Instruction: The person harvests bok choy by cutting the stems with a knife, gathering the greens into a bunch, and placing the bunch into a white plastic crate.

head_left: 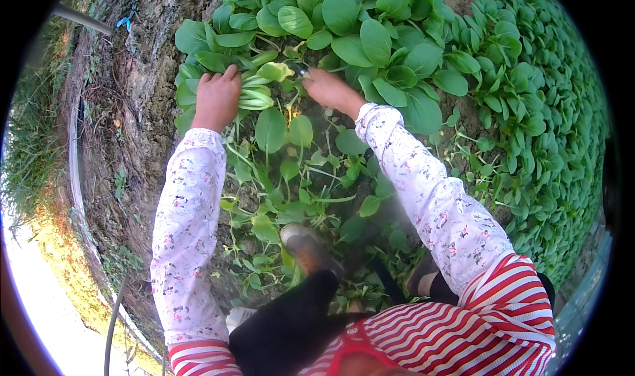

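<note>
Apparently cut greens (255, 98) are pinched in the grip of the left hand (218, 99) beside soil (155, 78); a dark tool (299, 71) is clasped by the right hand (329, 91); dense plants (374, 42) ahead are left standing.

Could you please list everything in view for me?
Broad-leaved standing plants: many, green, top and right
Pale-stalked leafy bunch: one, green, in left hand
Small slim object: one, dark, mostly hidden, at right hand
Crinkled leaf: one, yellowish, between the hands
Low, scattered leaves: many, green, below the hands
Rough soil: one stretch, brown, left
Thin strip: one, whitish, left of soil
Round bar: one, grey, upper left
Stringy tie: one, blue, upper left
Curved tube: one, dark, lower left
Grass: uncountable, green, far left
Shoes: two, brownish, lower centre
Trousers: one pair, black, bottom
Striped top: one, red-white, bottom
Floral sleeves: two, white, on forearms
Hands: two, upper centre
</note>
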The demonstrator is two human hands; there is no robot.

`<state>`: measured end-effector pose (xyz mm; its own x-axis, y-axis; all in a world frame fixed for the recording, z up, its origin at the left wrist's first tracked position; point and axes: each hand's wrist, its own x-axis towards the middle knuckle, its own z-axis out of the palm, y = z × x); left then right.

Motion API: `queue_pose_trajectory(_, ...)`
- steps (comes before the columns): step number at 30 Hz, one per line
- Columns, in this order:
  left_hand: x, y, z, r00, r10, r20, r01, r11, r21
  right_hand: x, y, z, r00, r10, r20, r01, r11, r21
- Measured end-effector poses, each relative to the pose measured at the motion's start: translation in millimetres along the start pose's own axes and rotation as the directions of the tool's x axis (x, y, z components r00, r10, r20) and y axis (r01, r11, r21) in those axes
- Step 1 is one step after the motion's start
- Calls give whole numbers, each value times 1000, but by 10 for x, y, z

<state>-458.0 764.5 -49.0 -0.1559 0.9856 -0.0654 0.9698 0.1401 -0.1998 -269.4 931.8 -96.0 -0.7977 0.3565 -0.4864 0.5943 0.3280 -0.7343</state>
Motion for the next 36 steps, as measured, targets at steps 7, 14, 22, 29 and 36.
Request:
queue_pose_trajectory(7, -550, 97, -308, 977, -30, -211, 31, 1000, 4, -289, 144, 216, 861, -80, -503, 257, 920, 295)
queue_pose_trajectory(14, -1220, 306, -731, 971, 57, -232, -56, 998, 11, -740, -639, -154, 990, -102, -93, 138, 773, 620)
queue_pose_trajectory(22, -1367, 575, -939, 973, 18, -230, -31, 998, -51, -839, -815, -14, 986, -20, -165, 125, 741, 660)
queue_pose_trajectory(29, -1492, 601, -977, 968, -252, 21, 194, 687, -701, -719, -348, -156, 898, -141, -417, 158, 987, 6)
queue_pose_trajectory(36, -1706, 540, -996, 826, -25, 563, 527, -316, -789, -931, -799, -88, 954, -227, 195, -8, 632, 775)
